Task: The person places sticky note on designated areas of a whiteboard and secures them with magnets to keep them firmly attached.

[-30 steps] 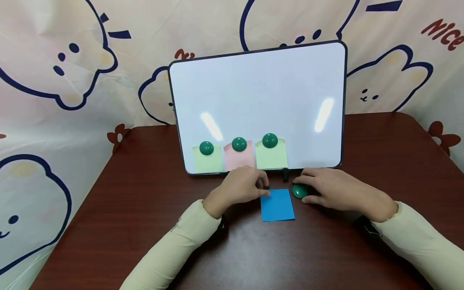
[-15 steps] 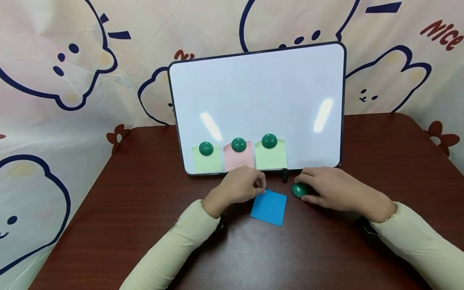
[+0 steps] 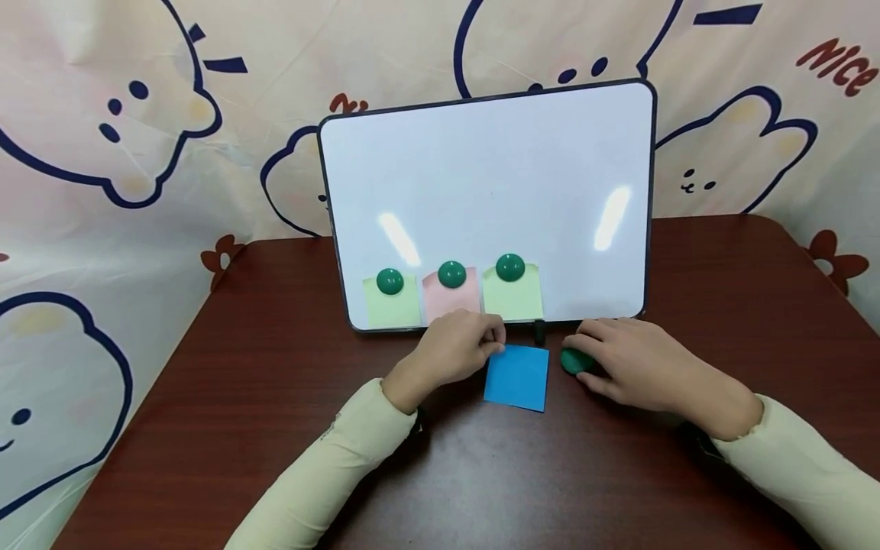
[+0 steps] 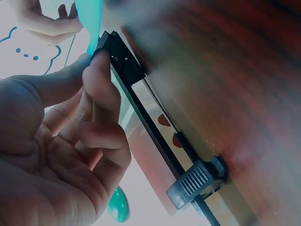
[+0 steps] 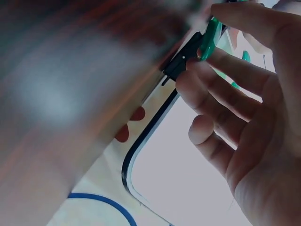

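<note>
My left hand (image 3: 457,347) pinches a blue sticky note (image 3: 517,382) by its upper left corner, between thumb and forefinger. In the left wrist view the note (image 4: 89,21) looks bent and teal. To the right, my right hand (image 3: 635,367) holds a round green magnet (image 3: 576,360) between thumb and fingertips; the right wrist view shows this magnet (image 5: 210,40) edge-on. Behind both hands a whiteboard (image 3: 495,176) leans upright. Along its lower edge are a green note (image 3: 392,309), a pink note (image 3: 450,296) and another green note (image 3: 512,302), each under a green magnet (image 3: 510,267).
A dark brown table (image 3: 454,481) carries the board. A black clip-like foot (image 3: 539,332) sticks out under the board's lower edge, and another black foot (image 4: 197,183) shows in the left wrist view. A patterned cloth (image 3: 275,46) hangs behind.
The blue note has turned in my left hand, shifted left, then risen a little back to the right. My right hand has moved slightly right with the magnet.
</note>
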Demonstrator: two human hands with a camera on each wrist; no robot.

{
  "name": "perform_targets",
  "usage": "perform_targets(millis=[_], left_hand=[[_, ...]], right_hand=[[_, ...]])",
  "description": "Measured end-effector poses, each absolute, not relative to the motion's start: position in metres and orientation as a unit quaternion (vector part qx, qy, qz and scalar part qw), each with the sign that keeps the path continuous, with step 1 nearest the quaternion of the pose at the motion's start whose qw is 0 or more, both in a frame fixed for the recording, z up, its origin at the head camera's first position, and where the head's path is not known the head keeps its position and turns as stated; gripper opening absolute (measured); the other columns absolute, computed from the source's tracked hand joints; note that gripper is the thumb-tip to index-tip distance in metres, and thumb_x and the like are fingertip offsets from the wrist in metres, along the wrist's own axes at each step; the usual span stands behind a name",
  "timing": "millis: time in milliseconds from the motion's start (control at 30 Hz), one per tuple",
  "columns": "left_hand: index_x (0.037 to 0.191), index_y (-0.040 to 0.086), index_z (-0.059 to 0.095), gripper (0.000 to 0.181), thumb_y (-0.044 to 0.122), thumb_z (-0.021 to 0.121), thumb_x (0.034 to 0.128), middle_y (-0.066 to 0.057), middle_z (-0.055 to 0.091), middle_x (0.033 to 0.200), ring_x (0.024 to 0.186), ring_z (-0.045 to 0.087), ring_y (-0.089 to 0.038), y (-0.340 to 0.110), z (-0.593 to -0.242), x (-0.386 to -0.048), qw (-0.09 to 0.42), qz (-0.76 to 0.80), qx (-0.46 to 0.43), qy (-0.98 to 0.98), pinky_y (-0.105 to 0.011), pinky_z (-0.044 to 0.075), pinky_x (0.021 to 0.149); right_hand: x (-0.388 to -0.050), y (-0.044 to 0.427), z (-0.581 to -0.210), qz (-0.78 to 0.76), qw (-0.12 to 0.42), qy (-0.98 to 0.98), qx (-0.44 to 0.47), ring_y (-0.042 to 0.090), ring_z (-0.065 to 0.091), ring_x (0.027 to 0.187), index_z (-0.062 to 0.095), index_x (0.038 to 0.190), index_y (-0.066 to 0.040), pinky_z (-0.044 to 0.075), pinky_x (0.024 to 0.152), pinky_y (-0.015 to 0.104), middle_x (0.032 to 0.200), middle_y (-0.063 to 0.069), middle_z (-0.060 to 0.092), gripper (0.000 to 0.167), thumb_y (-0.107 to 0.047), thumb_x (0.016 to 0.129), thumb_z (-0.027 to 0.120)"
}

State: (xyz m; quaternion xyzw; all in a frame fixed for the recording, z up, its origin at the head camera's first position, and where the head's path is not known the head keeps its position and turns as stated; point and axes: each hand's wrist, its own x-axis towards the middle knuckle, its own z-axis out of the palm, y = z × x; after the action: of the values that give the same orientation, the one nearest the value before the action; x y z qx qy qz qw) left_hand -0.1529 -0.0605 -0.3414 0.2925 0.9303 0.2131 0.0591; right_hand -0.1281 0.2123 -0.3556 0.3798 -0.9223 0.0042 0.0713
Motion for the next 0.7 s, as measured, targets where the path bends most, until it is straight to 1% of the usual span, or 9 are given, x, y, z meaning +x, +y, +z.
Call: perform_targets(millis=[100, 233, 400, 500, 700], left_hand=[[0.093, 0.014, 0.071, 0.007, 0.021, 0.069, 0.0947, 0.003, 0.07, 0.078, 0.071, 0.06, -0.009, -0.059, -0.342, -0.152, 0.043, 0.213, 0.288, 0.933, -0.024, 0.048, 0.065], [0.094, 0.014, 0.071, 0.007, 0.021, 0.069, 0.0945, 0.003, 0.07, 0.079, 0.071, 0.06, -0.008, -0.059, -0.343, -0.151, 0.022, 0.223, 0.278, 0.934, -0.023, 0.049, 0.065], [0.095, 0.014, 0.072, 0.01, 0.023, 0.069, 0.0942, 0.003, 0.068, 0.077, 0.066, 0.056, -0.006, -0.057, -0.345, -0.15, -0.006, 0.245, 0.268, 0.932, -0.021, 0.046, 0.061], [0.095, 0.014, 0.072, 0.011, 0.025, 0.069, 0.0946, 0.004, 0.068, 0.077, 0.066, 0.056, -0.007, -0.055, -0.346, -0.15, -0.026, 0.254, 0.267, 0.929, -0.02, 0.044, 0.059], [0.095, 0.014, 0.072, 0.01, 0.024, 0.069, 0.0941, 0.002, 0.073, 0.085, 0.076, 0.064, -0.01, -0.056, -0.344, -0.153, -0.062, 0.275, 0.252, 0.926, -0.023, 0.051, 0.069]], right_hand=[[-0.126, 0.216, -0.355, 0.006, 0.078, -0.924, 0.374, 0.014, 0.062, 0.088, 0.069, 0.116, -0.014, 0.056, 0.076, 0.035, 0.105, 0.0, 0.064, 0.039, -0.035, 0.084, 0.077], [-0.124, 0.221, -0.354, 0.015, 0.076, -0.929, 0.362, 0.014, 0.063, 0.088, 0.069, 0.116, -0.016, 0.057, 0.076, 0.036, 0.106, 0.0, 0.065, 0.038, -0.035, 0.084, 0.077], [-0.124, 0.225, -0.355, 0.018, 0.08, -0.929, 0.36, 0.012, 0.062, 0.085, 0.069, 0.116, -0.016, 0.057, 0.075, 0.035, 0.105, 0.0, 0.066, 0.038, -0.035, 0.084, 0.077], [-0.124, 0.227, -0.355, 0.017, 0.079, -0.93, 0.358, 0.013, 0.062, 0.085, 0.069, 0.117, -0.016, 0.057, 0.074, 0.035, 0.106, 0.001, 0.066, 0.039, -0.035, 0.084, 0.077], [-0.121, 0.233, -0.354, 0.028, 0.09, -0.932, 0.349, 0.011, 0.063, 0.084, 0.069, 0.116, -0.018, 0.057, 0.072, 0.034, 0.106, -0.001, 0.066, 0.039, -0.036, 0.083, 0.079]])
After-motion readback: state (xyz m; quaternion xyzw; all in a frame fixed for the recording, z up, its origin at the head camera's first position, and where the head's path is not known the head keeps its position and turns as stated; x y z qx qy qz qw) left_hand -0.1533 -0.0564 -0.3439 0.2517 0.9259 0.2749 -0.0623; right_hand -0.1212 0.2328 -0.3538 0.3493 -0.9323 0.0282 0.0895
